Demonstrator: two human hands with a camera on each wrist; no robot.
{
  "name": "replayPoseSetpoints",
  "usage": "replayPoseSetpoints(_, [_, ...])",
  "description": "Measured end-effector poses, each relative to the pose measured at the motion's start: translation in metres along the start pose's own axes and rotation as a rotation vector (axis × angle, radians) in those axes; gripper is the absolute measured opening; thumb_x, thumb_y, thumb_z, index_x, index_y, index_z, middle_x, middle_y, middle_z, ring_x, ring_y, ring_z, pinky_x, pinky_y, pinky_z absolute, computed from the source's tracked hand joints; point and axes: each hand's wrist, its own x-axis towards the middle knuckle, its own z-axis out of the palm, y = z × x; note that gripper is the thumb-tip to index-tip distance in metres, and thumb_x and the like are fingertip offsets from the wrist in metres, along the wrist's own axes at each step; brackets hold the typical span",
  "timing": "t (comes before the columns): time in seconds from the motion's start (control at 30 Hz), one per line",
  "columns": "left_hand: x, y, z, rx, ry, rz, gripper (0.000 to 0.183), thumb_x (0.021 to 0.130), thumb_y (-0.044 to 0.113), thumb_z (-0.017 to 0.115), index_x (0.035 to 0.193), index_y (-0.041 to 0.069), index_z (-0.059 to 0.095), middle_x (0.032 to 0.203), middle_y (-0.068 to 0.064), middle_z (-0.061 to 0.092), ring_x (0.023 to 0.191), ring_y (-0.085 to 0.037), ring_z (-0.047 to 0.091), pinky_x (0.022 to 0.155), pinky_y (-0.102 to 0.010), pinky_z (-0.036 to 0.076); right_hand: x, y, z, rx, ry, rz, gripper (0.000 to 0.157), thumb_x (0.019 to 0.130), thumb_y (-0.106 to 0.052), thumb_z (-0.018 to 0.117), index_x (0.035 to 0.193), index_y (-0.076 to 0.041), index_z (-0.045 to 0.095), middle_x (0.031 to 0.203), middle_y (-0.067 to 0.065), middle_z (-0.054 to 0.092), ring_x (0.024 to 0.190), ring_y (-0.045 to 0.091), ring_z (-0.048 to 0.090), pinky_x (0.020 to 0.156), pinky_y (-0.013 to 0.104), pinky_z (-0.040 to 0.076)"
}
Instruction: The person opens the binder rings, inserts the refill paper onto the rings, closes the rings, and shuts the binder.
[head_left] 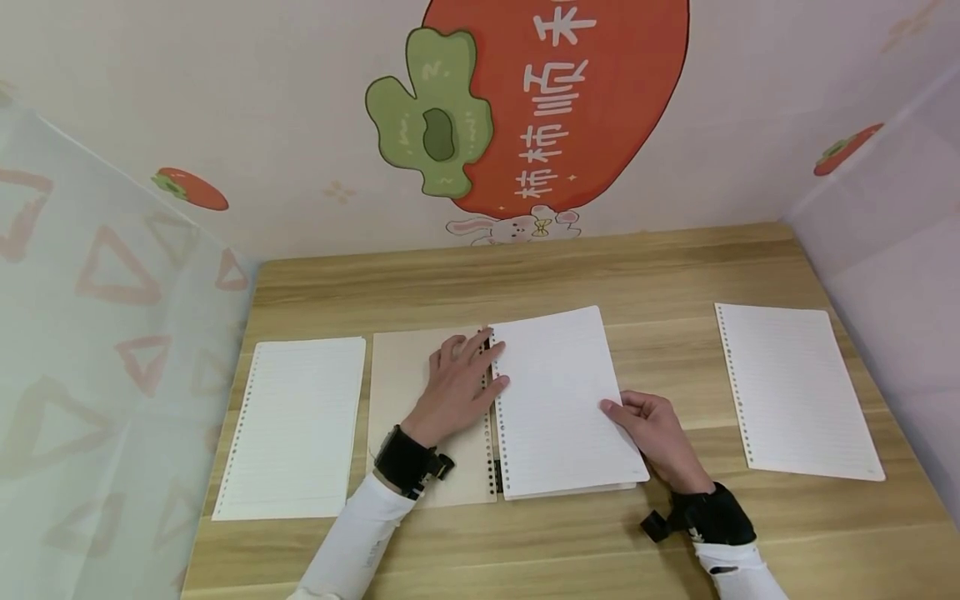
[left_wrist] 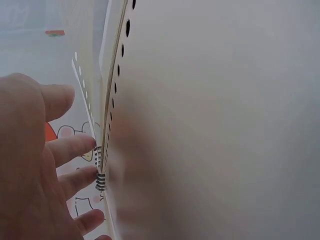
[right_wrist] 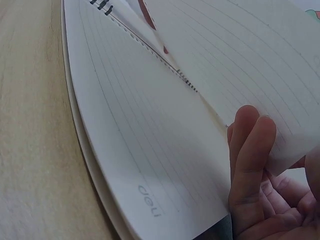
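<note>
- Currently left hand [head_left: 459, 385] lies flat, fingers straight, at the binder rings [head_left: 488, 367], steadying the open loose-leaf binder [head_left: 420, 417].
- Right hand [head_left: 654, 429] has its grip pinched on the lined sheet [head_left: 558, 392], lifting its edge off the stack.

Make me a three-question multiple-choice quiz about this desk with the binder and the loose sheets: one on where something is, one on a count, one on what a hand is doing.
1. Where does the left hand rest?
A. On the binder's open cover, fingertips at the rings
B. On the far right sheet
C. Flat on bare desk

2. How many loose sheet piles lie apart from the binder?
A. None
B. Two
C. Five

3. What is the right hand doing?
A. Lying flat on the wood
B. Pinching the lifted top sheet at its right edge
C. Holding a pen

Answers: 1 A, the head view shows its fingers reaching the binder spine. 2 B, one pile at left, one at right. 3 B, the right wrist view shows fingers curled around a raised page.
</note>
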Motion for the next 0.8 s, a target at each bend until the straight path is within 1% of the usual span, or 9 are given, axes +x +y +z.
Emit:
replayPoseSetpoints(0.17, [0.0, 0.002, 0.001, 0.006, -0.016, -0.005, 0.058, 0.112, 0.046, 0.049, 0.161, 0.015, 0.048, 0.174, -0.011, 0.032, 0.153, -0.043, 0.026, 0.12, -0.068, 0.021, -0.001, -0.001, 0.0, 0.012, -0.003, 0.012, 0.045, 0.106, -0.027, 0.069, 0.132, 0.01, 0.067, 0.091, 0.008, 0.081, 0.075, 0.019, 0.077, 0.065, 0.033, 0.062])
replayPoseSetpoints(0.27, [0.0, 0.003, 0.0, 0.013, -0.013, -0.006, 0.057, 0.113, 0.045, 0.049, 0.161, 0.015, 0.05, 0.173, -0.011, 0.033, 0.152, -0.044, 0.026, 0.119, -0.068, 0.022, -0.001, -0.001, -0.001, 0.016, -0.014, 0.011, 0.047, 0.106, -0.029, 0.069, 0.133, 0.01, 0.067, 0.092, 0.008, 0.081, 0.075, 0.02, 0.077, 0.065, 0.033, 0.062])
replayPoseSetpoints(0.37, [0.0, 0.005, 0.001, 0.019, 0.004, -0.003, 0.056, 0.112, 0.043, 0.051, 0.159, 0.013, 0.051, 0.172, -0.013, 0.035, 0.15, -0.045, 0.029, 0.117, -0.069, 0.024, -0.002, 0.001, -0.002, 0.028, -0.032, 0.009, 0.047, 0.106, -0.031, 0.069, 0.13, 0.009, 0.067, 0.09, 0.008, 0.081, 0.075, 0.02, 0.077, 0.065, 0.034, 0.062])
replayPoseSetpoints(0.5, [-0.001, 0.007, 0.001, 0.025, 0.024, 0.001, 0.053, 0.111, 0.04, 0.055, 0.157, 0.012, 0.054, 0.171, -0.014, 0.037, 0.145, -0.046, 0.034, 0.115, -0.069, 0.028, -0.007, 0.004, -0.005, 0.059, -0.085, 0.019, 0.043, 0.107, -0.03, 0.067, 0.125, 0.009, 0.067, 0.089, 0.007, 0.08, 0.075, 0.018, 0.076, 0.067, 0.033, 0.062])
replayPoseSetpoints(0.6, [-0.001, 0.008, 0.002, 0.032, 0.025, 0.0, 0.052, 0.111, 0.037, 0.057, 0.156, 0.012, 0.055, 0.17, -0.015, 0.038, 0.144, -0.046, 0.036, 0.115, -0.069, 0.03, -0.012, 0.007, -0.009, 0.072, -0.139, 0.034, 0.041, 0.108, -0.028, 0.066, 0.124, 0.009, 0.065, 0.092, 0.006, 0.08, 0.078, 0.016, 0.075, 0.07, 0.031, 0.062])
replayPoseSetpoints(0.7, [-0.001, 0.008, 0.001, 0.037, 0.024, -0.001, 0.051, 0.11, 0.035, 0.058, 0.156, 0.012, 0.054, 0.17, -0.015, 0.038, 0.143, -0.046, 0.036, 0.115, -0.069, 0.031, -0.019, 0.009, -0.014, 0.056, -0.174, 0.039, 0.041, 0.108, -0.027, 0.066, 0.125, 0.01, 0.062, 0.094, 0.007, 0.079, 0.08, 0.014, 0.073, 0.071, 0.029, 0.061])
replayPoseSetpoints(0.8, [0.001, 0.007, 0.001, 0.039, 0.019, -0.002, 0.051, 0.11, 0.034, 0.058, 0.157, 0.013, 0.053, 0.171, -0.015, 0.036, 0.144, -0.046, 0.035, 0.115, -0.069, 0.031, -0.025, 0.011, -0.02, 0.021, -0.18, 0.029, 0.041, 0.107, -0.026, 0.067, 0.126, 0.01, 0.061, 0.093, 0.007, 0.078, 0.076, 0.013, 0.07, 0.069, 0.027, 0.06])
